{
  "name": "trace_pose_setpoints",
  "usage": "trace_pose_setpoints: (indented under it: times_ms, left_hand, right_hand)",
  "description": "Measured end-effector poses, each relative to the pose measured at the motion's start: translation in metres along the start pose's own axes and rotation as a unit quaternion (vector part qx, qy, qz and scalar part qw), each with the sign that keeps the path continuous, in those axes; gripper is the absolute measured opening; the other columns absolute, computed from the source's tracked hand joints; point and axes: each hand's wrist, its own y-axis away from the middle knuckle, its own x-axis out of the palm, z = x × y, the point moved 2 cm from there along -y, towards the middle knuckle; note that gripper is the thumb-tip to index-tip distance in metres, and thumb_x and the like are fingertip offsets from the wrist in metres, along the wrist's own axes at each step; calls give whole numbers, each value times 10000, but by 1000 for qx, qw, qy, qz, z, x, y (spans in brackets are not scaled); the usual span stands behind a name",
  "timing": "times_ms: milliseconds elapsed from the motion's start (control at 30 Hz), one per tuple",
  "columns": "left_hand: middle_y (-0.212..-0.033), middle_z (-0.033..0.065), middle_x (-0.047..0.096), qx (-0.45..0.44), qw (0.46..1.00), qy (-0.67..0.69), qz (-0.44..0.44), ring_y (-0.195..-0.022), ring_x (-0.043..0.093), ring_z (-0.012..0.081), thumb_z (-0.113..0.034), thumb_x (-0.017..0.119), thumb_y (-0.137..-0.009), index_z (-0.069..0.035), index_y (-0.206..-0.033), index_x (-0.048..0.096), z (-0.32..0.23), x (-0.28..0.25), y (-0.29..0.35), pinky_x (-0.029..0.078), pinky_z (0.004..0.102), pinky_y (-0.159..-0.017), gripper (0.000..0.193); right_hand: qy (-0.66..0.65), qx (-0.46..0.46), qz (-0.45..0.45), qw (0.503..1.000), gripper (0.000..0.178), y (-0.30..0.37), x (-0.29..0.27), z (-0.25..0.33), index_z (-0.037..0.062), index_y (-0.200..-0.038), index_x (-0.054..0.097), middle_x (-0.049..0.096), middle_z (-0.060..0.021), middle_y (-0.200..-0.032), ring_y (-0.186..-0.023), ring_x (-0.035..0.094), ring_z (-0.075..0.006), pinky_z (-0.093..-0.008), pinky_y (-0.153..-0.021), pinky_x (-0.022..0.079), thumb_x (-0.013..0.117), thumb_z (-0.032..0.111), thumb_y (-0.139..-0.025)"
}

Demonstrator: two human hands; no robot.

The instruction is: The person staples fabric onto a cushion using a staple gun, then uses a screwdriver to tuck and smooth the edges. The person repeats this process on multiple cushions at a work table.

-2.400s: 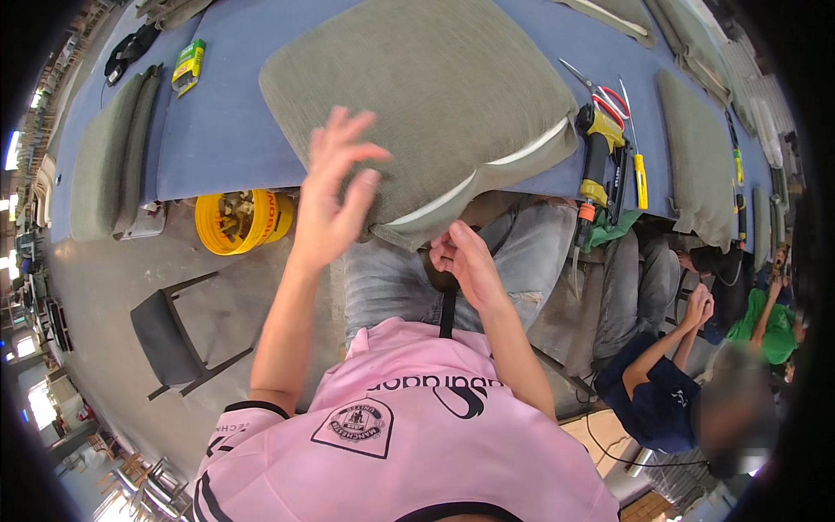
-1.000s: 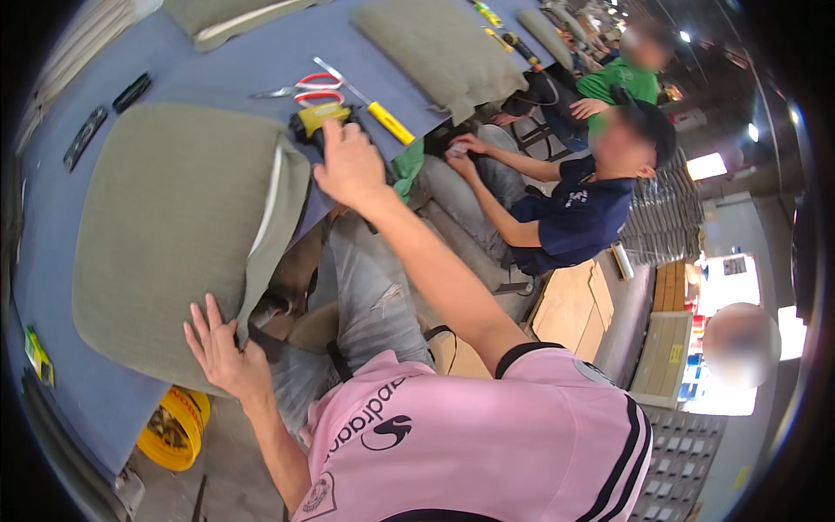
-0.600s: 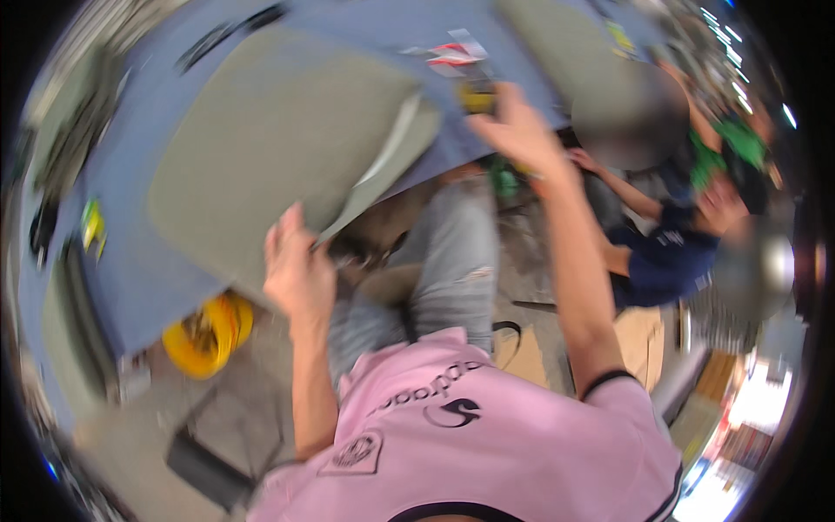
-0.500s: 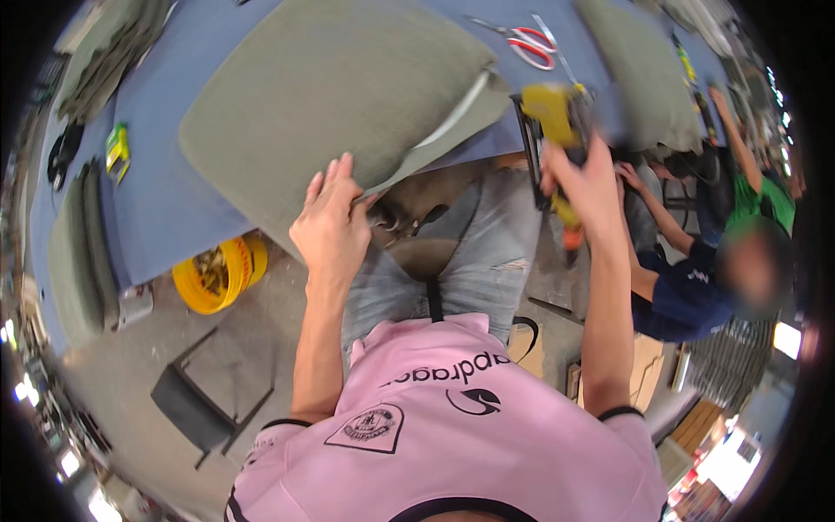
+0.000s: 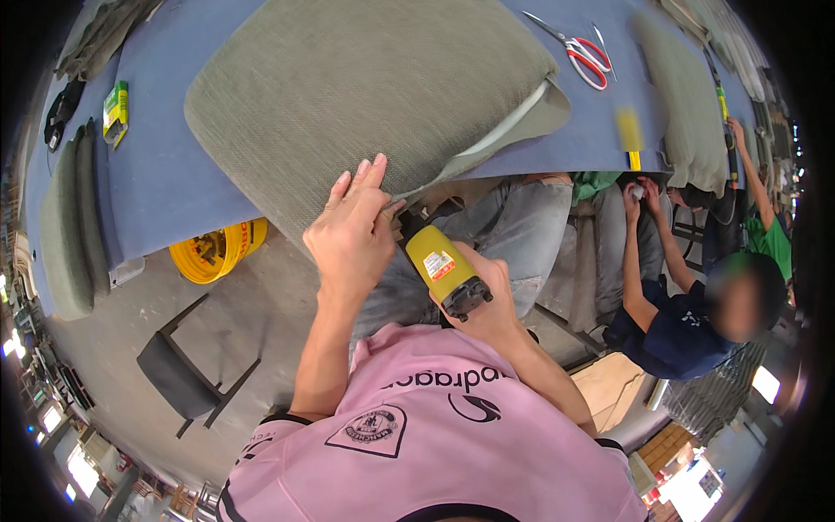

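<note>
Cushion [image 5: 374,96] partly under left hand [image 5: 350,244]

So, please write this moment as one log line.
left hand: on grey-green cushion | right hand: holding yellow tool | scissors: on table

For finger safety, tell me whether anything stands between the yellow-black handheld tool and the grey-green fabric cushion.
The left hand, at the near edge of the cushion, close to the tool; nothing else visible.
</note>
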Motion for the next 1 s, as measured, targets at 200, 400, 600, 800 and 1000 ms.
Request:
trace_pose_setpoints:
  times_ms: [200, 400, 600, 800, 1000]
  left_hand:
    - [-1363, 121, 840, -9, 1000, 8, 4, -1281, 809, 318, 17, 894, -843, 12, -952, 763, 0, -4, 1, 632, 496, -1151, 171]
    - [-1354, 147, 840, -6, 1000, 21, -11, -1250, 822, 338, 17, 886, -855, 17, -930, 758, 2, 3, 3, 640, 503, -1129, 149]
    - [-1387, 168, 827, -18, 998, 60, 6, -1321, 793, 339, 50, 853, -868, 19, -923, 761, -4, -15, -6, 580, 526, -1203, 111]
    - [-1466, 182, 792, 18, 997, 50, 51, -1546, 617, 435, 20, 833, -913, 29, -983, 771, 20, -91, 8, 365, 622, -1357, 93]
    - [-1672, 140, 662, 7, 987, -61, 149, -1697, 405, 452, -223, 832, -1021, -62, -1096, 730, 5, -105, -18, 76, 748, -1383, 204]
  right_hand:
    - [9, 50, 41, 998, 446, -9, 1, 14, -23, -1257, 715, 784, -212, -977, -865, 761, -452, -400, -766, 597, 875, 66, -851]
    - [27, 44, 8, 999, 565, -6, 15, 6, -7, -1289, 700, 760, -213, -922, -841, 729, -497, -469, -754, 585, 918, 71, -773]
    - [17, 25, -53, 998, 580, -3, -9, -2, -15, -1320, 692, 825, -163, -997, -819, 795, -287, -412, -774, 616, 965, 84, -817]
    - [123, 53, -207, 969, 594, -16, -138, -20, 26, -1436, 683, 848, -192, -1043, -949, 827, -236, -396, -868, 634, 939, 247, -948]
    - [356, 66, -236, 902, 824, -89, -212, -51, 21, -1626, 477, 760, -354, -1301, -1221, 732, -546, -607, -1032, 578, 815, 426, -993]
